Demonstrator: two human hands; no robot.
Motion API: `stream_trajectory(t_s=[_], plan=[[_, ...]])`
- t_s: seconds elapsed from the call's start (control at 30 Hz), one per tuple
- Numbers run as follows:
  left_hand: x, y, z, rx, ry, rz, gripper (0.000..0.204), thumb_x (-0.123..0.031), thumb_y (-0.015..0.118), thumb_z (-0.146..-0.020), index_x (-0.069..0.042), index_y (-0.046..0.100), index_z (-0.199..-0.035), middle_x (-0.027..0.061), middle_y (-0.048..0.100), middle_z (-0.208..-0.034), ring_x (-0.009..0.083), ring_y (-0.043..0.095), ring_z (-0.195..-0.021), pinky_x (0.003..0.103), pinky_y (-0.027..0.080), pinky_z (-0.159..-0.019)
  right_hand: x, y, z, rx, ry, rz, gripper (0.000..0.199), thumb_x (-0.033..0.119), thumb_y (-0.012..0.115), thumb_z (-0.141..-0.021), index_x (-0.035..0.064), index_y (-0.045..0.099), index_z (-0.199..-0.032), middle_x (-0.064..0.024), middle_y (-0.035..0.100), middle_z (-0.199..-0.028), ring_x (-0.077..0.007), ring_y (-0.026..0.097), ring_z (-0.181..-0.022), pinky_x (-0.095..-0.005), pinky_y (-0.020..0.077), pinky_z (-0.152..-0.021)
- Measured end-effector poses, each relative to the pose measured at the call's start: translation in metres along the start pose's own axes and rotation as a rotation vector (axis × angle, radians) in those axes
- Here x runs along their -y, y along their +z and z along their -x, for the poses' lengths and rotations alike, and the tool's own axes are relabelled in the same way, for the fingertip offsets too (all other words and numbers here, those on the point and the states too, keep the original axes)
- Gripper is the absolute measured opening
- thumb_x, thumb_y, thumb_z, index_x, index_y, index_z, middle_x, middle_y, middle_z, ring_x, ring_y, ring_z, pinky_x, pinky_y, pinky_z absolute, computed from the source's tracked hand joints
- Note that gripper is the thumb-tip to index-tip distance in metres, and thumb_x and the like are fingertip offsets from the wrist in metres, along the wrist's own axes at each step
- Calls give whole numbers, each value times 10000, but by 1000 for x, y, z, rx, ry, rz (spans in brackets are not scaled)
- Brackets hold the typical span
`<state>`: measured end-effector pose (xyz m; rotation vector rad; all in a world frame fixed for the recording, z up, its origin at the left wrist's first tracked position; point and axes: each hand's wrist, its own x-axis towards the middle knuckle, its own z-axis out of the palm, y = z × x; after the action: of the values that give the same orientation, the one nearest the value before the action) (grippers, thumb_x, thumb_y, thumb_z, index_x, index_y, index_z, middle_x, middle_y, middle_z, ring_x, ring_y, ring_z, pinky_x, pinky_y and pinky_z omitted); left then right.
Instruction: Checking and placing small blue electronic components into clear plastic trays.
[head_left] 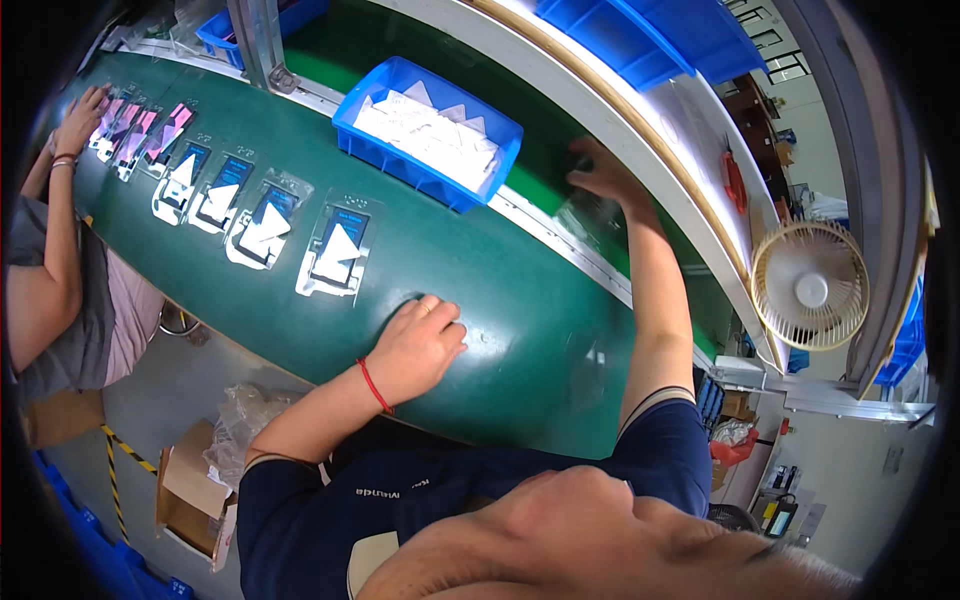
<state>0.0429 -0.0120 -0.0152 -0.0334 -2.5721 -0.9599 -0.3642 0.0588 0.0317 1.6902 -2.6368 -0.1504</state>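
Note:
My left hand (422, 340) rests on the green tabletop (480, 400) with its fingers curled in, and nothing sticks out of it. Left of it lies a clear packet (338, 250) with a dark printed card and a white triangular piece on it. Similar packets (262, 225) continue in a row toward the far left. My right hand (605, 172) reaches over the green belt beyond the table edge. It is blurred, and its grip cannot be made out. Just below it is a clear plastic packet (592, 215). A blue bin (400, 165) full of white pieces stands between the hands, farther back.
At the left a co-worker's hand (80, 120) touches packets with pink pieces (130, 135). A faint clear sheet (588, 370) lies on the table right of my left hand. A white fan (810, 285) and blue bins (650, 40) stand beyond the belt. An open carton (190, 490) is on the floor.

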Motion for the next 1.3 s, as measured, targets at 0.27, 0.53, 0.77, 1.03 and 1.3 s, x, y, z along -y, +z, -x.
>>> stream_trajectory(t_s=[0.27,0.53,0.77,1.03,1.3], plan=[[-7,30,-4,-247,41,-126,126,-214,682,-745,-112,608,-737,60,538,-784,252,534,-824,394,464,-694,14,-14,115,-278,111,-258,427,291,612,-886,1,589,-1199,-231,592,-1195,-360,557,-1125,-390,423,-969],[-102,134,16,-160,372,169,323,-375,707,-674,-85,627,-789,99,556,-929,294,515,-1030,419,414,-845,24,-65,301,-122,463,-162,409,257,624,-920,-14,583,-1224,-201,649,-1093,-305,625,-987,-388,477,-885],[-97,108,18,52,281,173,249,-230,711,-686,-45,619,-825,150,594,-1013,317,541,-1071,452,418,-940,69,-62,421,-240,825,-256,386,224,696,-849,-11,632,-1149,-206,672,-1063,-268,659,-977,-356,494,-862],[-105,107,7,214,379,125,213,-160,692,-771,-35,646,-937,155,564,-1126,341,500,-1141,505,367,-1008,134,-36,528,-398,1209,-266,352,191,737,-792,-20,660,-1063,-197,686,-969,-278,682,-883,-341,521,-799],[-111,116,2,196,367,47,224,-133,721,-749,-38,665,-944,136,590,-1118,346,525,-1124,478,388,-983,158,9,465,-413,655,-404,778,332,845,-609,86,553,-1287,-218,492,-1340,-382,462,-1247,-422,389,-1021]])
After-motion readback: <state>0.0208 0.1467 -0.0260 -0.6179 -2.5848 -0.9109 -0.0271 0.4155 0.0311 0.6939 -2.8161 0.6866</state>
